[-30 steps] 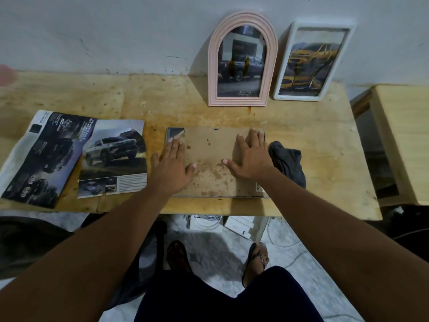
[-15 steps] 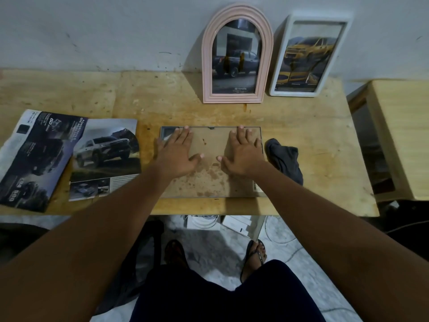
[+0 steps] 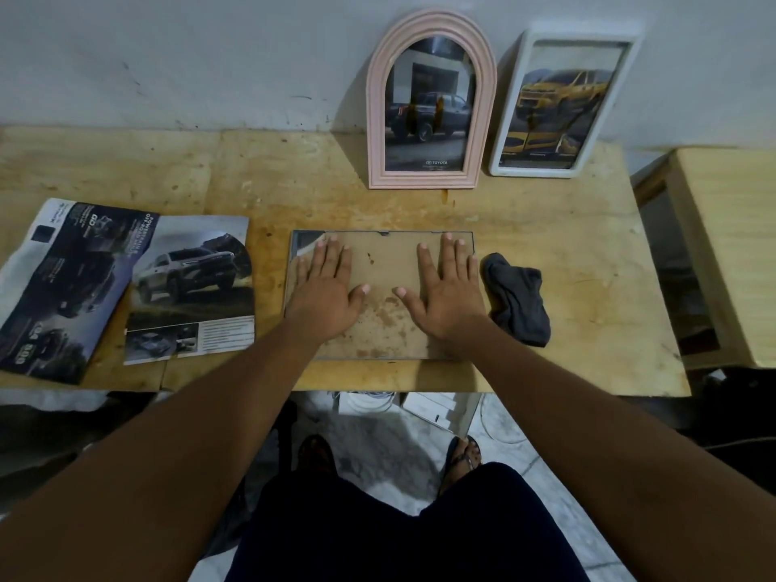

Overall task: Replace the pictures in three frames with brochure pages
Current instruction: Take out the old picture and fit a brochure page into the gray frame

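Left of the hands, the brochure [image 3: 75, 287] and a loose page [image 3: 193, 287] lie on the tabletop [image 3: 588, 266]. The left hand [image 3: 325, 291] and right hand [image 3: 449, 296] are both flat, fingers straight, pressing the backing board [image 3: 386, 279] of the face-down frame [image 3: 357, 233]. A second ago that board sat crooked; now it's square inside the rim, so frame three looks nearly closed. The grey cloth [image 3: 518, 304] is just right of the right hand. The pink arched frame [image 3: 432, 178] and white frame [image 3: 504, 119] stand beyond the hands, both showing car pictures.

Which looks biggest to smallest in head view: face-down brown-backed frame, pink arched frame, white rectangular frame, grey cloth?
1. face-down brown-backed frame, though nearest
2. pink arched frame, white rectangular frame: alike
3. grey cloth
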